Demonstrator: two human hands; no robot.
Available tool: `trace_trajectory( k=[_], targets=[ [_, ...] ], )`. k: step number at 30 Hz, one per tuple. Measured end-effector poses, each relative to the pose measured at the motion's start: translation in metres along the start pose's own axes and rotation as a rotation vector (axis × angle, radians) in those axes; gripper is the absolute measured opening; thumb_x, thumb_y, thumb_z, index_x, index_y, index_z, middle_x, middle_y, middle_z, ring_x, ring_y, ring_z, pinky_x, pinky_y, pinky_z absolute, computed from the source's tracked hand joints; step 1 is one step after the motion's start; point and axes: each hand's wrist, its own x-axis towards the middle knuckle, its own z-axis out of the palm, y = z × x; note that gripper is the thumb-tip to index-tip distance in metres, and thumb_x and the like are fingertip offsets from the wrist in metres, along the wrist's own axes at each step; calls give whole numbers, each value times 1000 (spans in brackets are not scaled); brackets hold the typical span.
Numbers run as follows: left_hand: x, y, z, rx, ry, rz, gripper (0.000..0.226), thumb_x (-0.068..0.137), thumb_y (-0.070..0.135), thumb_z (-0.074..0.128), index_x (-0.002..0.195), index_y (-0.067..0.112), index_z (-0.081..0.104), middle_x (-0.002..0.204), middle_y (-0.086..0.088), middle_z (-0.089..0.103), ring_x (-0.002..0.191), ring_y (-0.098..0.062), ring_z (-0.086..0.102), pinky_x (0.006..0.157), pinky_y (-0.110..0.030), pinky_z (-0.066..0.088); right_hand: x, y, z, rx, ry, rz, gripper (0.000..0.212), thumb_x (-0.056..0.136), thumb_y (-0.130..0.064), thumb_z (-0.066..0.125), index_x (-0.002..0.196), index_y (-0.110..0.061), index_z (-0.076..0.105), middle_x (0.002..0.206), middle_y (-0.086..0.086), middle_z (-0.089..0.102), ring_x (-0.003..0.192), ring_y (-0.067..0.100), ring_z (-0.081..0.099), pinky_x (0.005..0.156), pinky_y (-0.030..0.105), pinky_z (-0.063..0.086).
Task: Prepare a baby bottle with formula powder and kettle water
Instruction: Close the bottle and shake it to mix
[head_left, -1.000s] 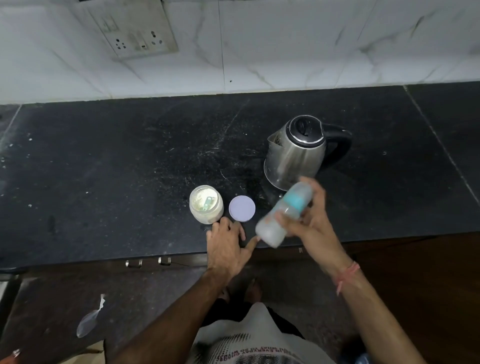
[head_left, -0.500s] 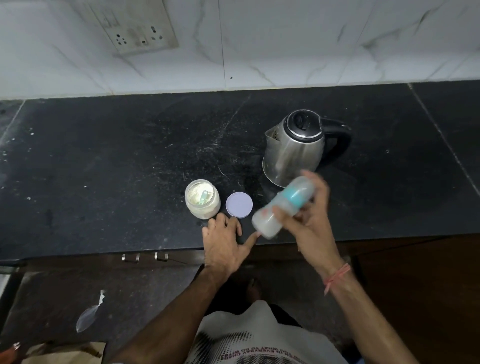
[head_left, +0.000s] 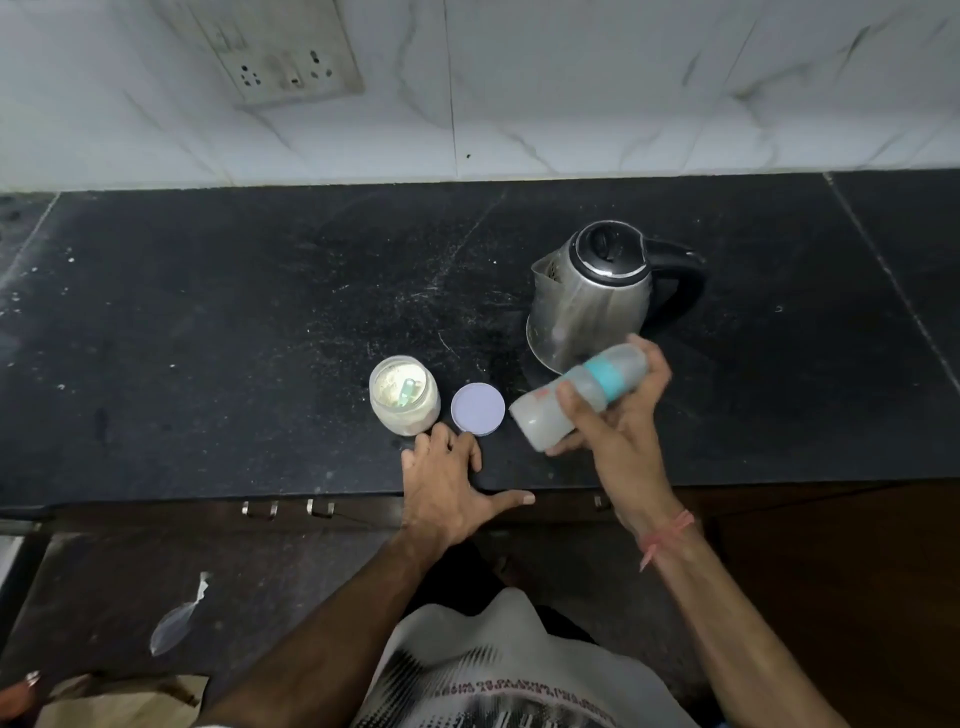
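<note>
My right hand (head_left: 618, 415) grips a capped baby bottle (head_left: 540, 415) with a teal collar, tilted almost sideways above the black counter's front, cloudy white liquid inside. My left hand (head_left: 447, 486) rests flat on the counter edge, fingers spread, holding nothing. Just beyond its fingertips stands an open jar of formula powder (head_left: 404, 397) with a scoop lying in it. The jar's pale purple lid (head_left: 478, 408) lies flat beside it. A steel kettle (head_left: 587, 301) with a black lid and handle stands behind the bottle.
The black stone counter (head_left: 234, 322) runs the full width, backed by a white marble wall with a socket plate (head_left: 285, 52). Drawer handles (head_left: 288, 508) show under the counter edge. A clear wrapper (head_left: 174, 621) lies on the floor at the lower left.
The bottle has swung a little in my right hand, staying tilted. My left thumb has moved away from the bottle's base and now lies along the counter edge.
</note>
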Motion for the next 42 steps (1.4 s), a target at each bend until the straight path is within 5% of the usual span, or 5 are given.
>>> trace_trajectory(
  k=[9,13,35,39,42],
  targets=[
    [-3,4,4,-12,46,-2,86,54,111,57,90,33,49,104,8,40,99,-22,45,89,-44,39,-3,2,-5,-11,-220,65,90,91,-12,87,156,-46,35,128,21,61,100,30,76,60,47,64],
    [-1,3,6,22,46,-25,89,52,117,54,88,35,48,103,10,41,98,-18,41,91,-42,40,-1,-3,-9,44,-12,58,84,97,-12,79,157,-43,29,135,17,56,108,27,76,63,50,67],
    [-2,0,9,-130,120,-4,85,48,111,70,81,35,49,98,12,43,95,-17,41,85,-38,32,3,-8,6,-12,-175,47,86,92,-19,83,157,-45,33,120,11,62,99,28,75,61,47,65],
    [-1,-1,8,-133,122,-4,86,48,113,67,81,35,51,97,13,42,94,-16,39,84,-37,30,1,-2,10,56,17,22,79,100,-16,78,157,-41,29,124,7,59,103,26,76,61,48,66],
    [-2,-3,10,-118,138,20,84,49,107,74,83,33,53,96,12,40,92,-18,41,80,-38,26,-2,-4,11,-34,-200,68,84,97,-9,80,157,-44,32,120,4,62,100,22,75,59,44,64]
  ],
)
